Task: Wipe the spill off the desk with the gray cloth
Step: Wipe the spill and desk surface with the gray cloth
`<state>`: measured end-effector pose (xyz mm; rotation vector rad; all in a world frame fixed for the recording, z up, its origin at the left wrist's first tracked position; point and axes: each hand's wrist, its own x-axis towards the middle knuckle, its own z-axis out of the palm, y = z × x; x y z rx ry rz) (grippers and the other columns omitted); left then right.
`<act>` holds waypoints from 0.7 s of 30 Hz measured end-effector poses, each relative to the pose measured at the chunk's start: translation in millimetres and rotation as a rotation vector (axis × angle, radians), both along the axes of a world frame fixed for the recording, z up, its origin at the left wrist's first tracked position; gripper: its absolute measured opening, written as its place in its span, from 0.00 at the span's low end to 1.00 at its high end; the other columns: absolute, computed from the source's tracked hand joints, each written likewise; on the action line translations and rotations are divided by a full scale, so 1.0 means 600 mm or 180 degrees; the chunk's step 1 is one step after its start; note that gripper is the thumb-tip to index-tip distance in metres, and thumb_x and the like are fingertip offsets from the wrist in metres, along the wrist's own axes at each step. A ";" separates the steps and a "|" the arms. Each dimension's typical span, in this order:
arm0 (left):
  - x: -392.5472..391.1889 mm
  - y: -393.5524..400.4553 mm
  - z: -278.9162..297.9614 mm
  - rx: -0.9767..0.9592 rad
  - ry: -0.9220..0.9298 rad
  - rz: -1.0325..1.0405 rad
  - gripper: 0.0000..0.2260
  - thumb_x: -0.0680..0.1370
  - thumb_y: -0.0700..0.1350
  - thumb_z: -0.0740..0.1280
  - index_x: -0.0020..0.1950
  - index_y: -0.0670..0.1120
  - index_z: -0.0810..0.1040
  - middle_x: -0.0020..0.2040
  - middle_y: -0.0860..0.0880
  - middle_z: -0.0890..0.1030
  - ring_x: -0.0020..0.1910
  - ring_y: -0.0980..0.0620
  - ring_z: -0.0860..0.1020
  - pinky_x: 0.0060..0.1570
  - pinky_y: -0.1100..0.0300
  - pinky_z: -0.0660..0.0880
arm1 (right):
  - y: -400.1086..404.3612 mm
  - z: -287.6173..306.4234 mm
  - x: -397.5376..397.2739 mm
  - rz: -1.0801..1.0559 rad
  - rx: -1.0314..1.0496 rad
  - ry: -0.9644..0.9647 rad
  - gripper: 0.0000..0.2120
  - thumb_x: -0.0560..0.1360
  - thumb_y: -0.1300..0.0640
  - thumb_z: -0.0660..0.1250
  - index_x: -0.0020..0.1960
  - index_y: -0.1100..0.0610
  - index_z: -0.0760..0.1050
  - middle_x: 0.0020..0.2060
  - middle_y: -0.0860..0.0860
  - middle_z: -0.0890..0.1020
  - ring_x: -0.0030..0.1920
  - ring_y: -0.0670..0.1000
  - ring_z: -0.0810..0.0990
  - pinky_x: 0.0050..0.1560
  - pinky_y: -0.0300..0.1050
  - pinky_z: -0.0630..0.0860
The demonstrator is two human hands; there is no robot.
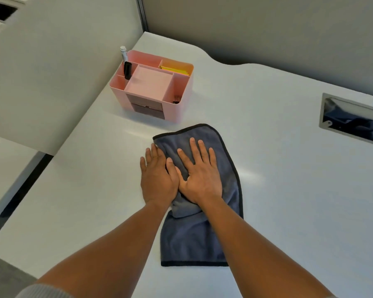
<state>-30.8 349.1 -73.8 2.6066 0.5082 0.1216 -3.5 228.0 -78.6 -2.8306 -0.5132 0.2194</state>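
Both bare forearms reach forward over the white desk (289, 190), with the right hand (200, 175) spread flat, palm down, on the gray cloth (192, 237) and the left hand (157, 179) flat beside it, thumb touching the right hand, fingertips at the cloth's left edge. Blue-gray and plush with a dark stitched border, the cloth lies mid-desk, rumpled under the palms, its near end squared off. Behind it stands a pink organizer (153, 87) holding a marker (125, 61).

I get one wide-angle view from the head, looking forward and steeply down at the white worktop (267, 190), close in, forearms entering from the near edge.
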 end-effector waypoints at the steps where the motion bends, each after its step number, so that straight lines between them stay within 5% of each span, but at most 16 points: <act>1: 0.001 -0.016 0.000 0.0014 0.0007 -0.0084 0.25 0.83 0.49 0.49 0.79 0.41 0.57 0.80 0.43 0.58 0.80 0.47 0.53 0.78 0.53 0.46 | -0.019 0.000 -0.003 -0.0063 -0.0018 0.0001 0.30 0.80 0.36 0.41 0.80 0.42 0.49 0.81 0.52 0.43 0.80 0.52 0.38 0.78 0.57 0.39; 8: -0.008 -0.126 0.001 0.0114 0.0196 -0.0618 0.26 0.84 0.49 0.50 0.80 0.40 0.51 0.81 0.42 0.54 0.80 0.46 0.49 0.78 0.52 0.44 | -0.148 -0.003 -0.031 -0.0347 -0.0133 -0.0058 0.30 0.80 0.36 0.44 0.80 0.43 0.51 0.81 0.52 0.44 0.80 0.53 0.39 0.79 0.58 0.40; 16: -0.027 -0.173 -0.007 0.0280 0.0282 -0.0619 0.27 0.84 0.52 0.39 0.81 0.42 0.51 0.81 0.45 0.51 0.80 0.48 0.47 0.78 0.52 0.42 | -0.269 -0.004 -0.073 -0.0888 -0.0251 -0.0072 0.32 0.79 0.33 0.43 0.80 0.42 0.54 0.81 0.51 0.44 0.80 0.52 0.37 0.79 0.57 0.39; 21: -0.028 -0.173 -0.012 0.0464 0.0228 -0.0613 0.25 0.84 0.50 0.44 0.80 0.40 0.53 0.81 0.43 0.53 0.80 0.47 0.49 0.78 0.51 0.44 | -0.335 -0.001 -0.078 -0.1386 -0.0316 -0.0006 0.32 0.79 0.32 0.41 0.80 0.42 0.53 0.81 0.50 0.44 0.80 0.52 0.37 0.79 0.56 0.37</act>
